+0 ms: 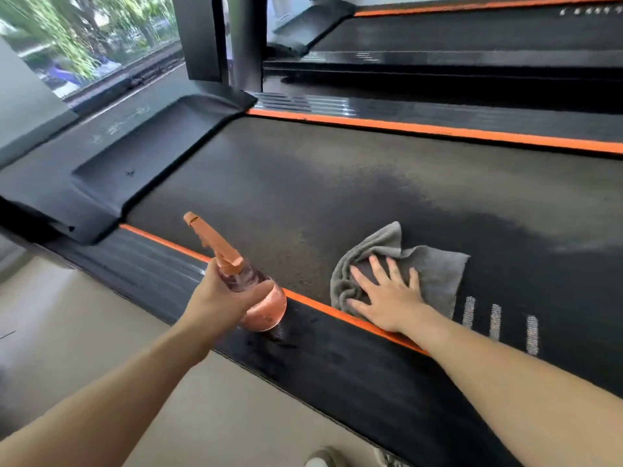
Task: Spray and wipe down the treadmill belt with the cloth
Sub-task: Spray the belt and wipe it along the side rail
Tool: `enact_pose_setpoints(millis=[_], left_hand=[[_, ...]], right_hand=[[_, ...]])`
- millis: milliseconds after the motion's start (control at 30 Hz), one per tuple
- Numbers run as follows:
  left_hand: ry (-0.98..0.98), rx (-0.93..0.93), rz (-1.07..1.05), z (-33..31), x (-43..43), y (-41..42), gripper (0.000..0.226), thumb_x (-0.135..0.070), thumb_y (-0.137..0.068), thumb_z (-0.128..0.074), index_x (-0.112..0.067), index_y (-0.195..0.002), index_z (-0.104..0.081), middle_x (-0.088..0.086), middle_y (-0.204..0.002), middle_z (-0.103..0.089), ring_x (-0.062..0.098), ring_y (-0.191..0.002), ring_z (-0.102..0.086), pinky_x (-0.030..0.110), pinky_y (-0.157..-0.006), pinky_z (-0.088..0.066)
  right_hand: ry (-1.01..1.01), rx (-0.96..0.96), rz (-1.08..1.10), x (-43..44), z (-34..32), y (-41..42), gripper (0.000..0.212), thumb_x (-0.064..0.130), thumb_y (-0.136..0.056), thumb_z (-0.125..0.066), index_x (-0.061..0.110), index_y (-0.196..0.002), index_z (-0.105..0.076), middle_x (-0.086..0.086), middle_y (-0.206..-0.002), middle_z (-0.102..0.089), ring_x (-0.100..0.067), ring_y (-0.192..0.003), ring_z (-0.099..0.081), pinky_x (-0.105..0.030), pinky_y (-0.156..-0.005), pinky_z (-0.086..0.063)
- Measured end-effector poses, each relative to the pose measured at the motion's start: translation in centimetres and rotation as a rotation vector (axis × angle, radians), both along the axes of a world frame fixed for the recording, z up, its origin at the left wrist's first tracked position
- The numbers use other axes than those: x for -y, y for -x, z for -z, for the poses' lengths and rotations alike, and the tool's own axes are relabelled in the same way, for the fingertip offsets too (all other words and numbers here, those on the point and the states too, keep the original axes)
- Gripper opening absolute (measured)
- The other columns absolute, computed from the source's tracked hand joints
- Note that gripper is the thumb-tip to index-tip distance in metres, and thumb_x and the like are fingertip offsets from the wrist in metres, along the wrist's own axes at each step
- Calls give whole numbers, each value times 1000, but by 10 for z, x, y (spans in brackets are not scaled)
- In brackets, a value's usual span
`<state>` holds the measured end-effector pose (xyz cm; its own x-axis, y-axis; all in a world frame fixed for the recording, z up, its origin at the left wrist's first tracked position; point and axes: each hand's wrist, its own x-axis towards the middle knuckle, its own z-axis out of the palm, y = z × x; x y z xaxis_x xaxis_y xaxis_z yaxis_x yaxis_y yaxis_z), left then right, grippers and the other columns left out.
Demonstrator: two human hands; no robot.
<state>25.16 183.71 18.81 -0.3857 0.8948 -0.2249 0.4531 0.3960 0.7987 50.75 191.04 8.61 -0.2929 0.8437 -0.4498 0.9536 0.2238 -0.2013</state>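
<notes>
The black treadmill belt (pixel 303 183) runs across the view between two orange stripes, with a darker damp-looking patch on its right half. A crumpled grey cloth (pixel 435 271) lies on the belt near the front stripe. My right hand (pixel 387 294) presses flat on the cloth with fingers spread. My left hand (pixel 222 294) grips a pink spray bottle (pixel 263 308) by its neck. The bottle stands on the near side rail, and its orange nozzle points away to the upper left.
The near side rail (pixel 337 365) and orange stripe (pixel 337 311) border the belt. The black motor cover (pixel 141 156) sits at left, with an upright post (pixel 246 42) behind. A second treadmill (pixel 472 35) stands beyond. Beige floor (pixel 84 332) lies below, with a shoe (pixel 323 458) at the bottom edge.
</notes>
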Motion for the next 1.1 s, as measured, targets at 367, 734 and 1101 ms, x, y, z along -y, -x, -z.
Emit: enact_pose_setpoints(millis=[367, 734, 1101], left_hand=[[-172, 13, 166, 14, -64, -49, 28, -24, -64, -82, -23, -84, -62, -10, -76, -69, 14, -78, -66, 35, -82, -54], [-156, 277, 128, 4, -95, -30, 60, 8, -67, -75, -24, -109, -46, -3, -78, -60, 12, -67, -59, 27, -62, -53], [-123, 167, 150, -3, -98, -13, 35, -33, -55, -71, -27, -89, -64, -5, -85, -69, 17, -82, -64, 34, -77, -49]], right_hand=[[-225, 23, -101, -22, 24, 2, 86, 84, -69, 13, 54, -150, 13, 14, -165, 16, -19, -153, 12, -54, -119, 4], [-223, 42, -175, -49, 15, 39, 107, 79, -59, 37, 41, -155, 11, 6, -166, 16, -24, -152, 15, -60, -118, 0], [-218, 77, 88, -49, 23, 7, 84, 82, -79, 3, 45, -155, 8, 15, -164, 16, -17, -152, 14, -51, -121, 0]])
